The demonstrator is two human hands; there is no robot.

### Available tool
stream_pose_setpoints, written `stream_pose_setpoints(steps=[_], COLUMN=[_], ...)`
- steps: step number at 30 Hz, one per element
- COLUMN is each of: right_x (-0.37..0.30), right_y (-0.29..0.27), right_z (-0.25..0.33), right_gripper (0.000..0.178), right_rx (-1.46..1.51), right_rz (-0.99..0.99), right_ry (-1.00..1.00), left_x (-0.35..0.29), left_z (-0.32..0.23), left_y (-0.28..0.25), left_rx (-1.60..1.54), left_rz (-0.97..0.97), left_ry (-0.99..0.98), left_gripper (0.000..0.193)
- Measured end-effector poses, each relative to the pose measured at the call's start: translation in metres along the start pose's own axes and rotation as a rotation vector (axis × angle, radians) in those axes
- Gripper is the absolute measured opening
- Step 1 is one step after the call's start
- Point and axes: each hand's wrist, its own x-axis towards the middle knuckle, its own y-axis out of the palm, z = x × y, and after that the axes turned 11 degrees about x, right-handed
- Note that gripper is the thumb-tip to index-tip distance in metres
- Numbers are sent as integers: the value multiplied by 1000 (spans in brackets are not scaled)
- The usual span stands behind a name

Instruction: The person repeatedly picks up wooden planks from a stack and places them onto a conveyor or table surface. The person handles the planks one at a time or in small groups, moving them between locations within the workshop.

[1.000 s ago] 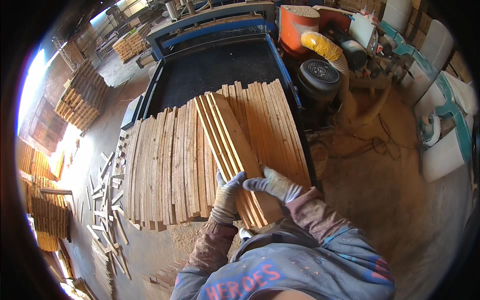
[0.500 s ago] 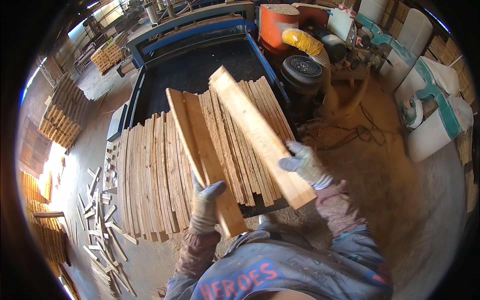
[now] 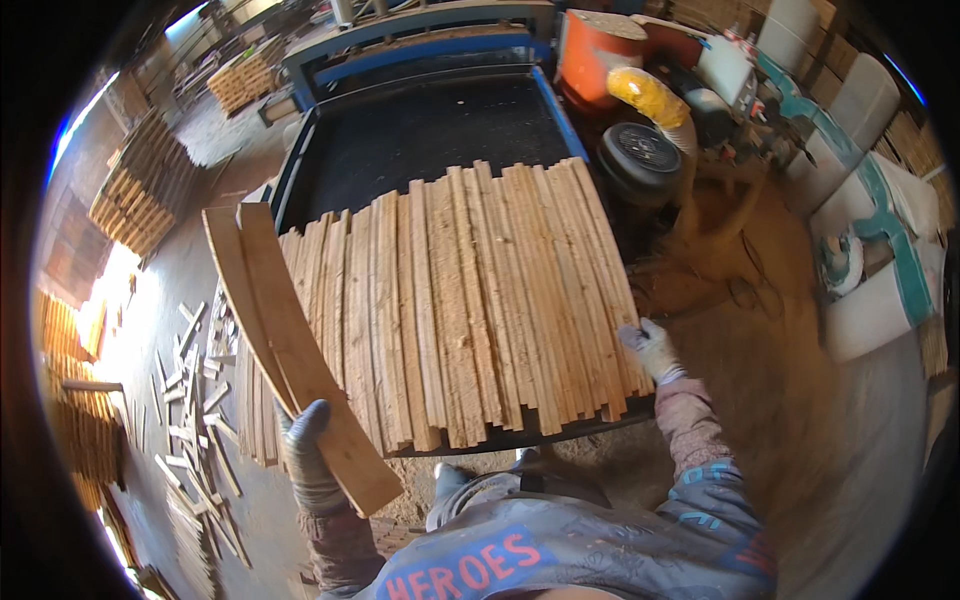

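Observation:
My left hand (image 3: 306,445), in a worn work glove, is closed around two long wooden boards (image 3: 285,335). They slant up and away over the left part of a row of boards (image 3: 450,300). The row's strips lie side by side on a black machine bed, their near ends uneven. At its right end my gloved right hand (image 3: 652,350) rests against the outermost board, thumb and fingers apart. The palm side of that hand is hidden.
The black bed (image 3: 400,140) has a blue frame (image 3: 430,65). To the right stand a dark motor (image 3: 642,155), a yellow hose (image 3: 648,92) and white dust bags (image 3: 875,300). Loose offcuts (image 3: 195,400) litter the left floor, near stacked wood (image 3: 145,185).
The board from my right hand now lies in the row at its right side, and that hand has moved right. My left hand has carried its two boards to the left.

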Motion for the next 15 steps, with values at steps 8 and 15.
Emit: stream_pose_setpoints(steps=[8, 15], right_x=[60, -6], right_y=[46, 634], right_z=[42, 78], right_gripper=[60, 32], right_rx=[-1281, -734], right_rz=[-658, 694], right_ry=[-734, -909], left_x=[19, 22], left_z=[-68, -96], left_y=[-172, -382], left_rx=[-106, -194], left_rz=[-254, -459], left_ry=[241, 231], left_gripper=[54, 65])
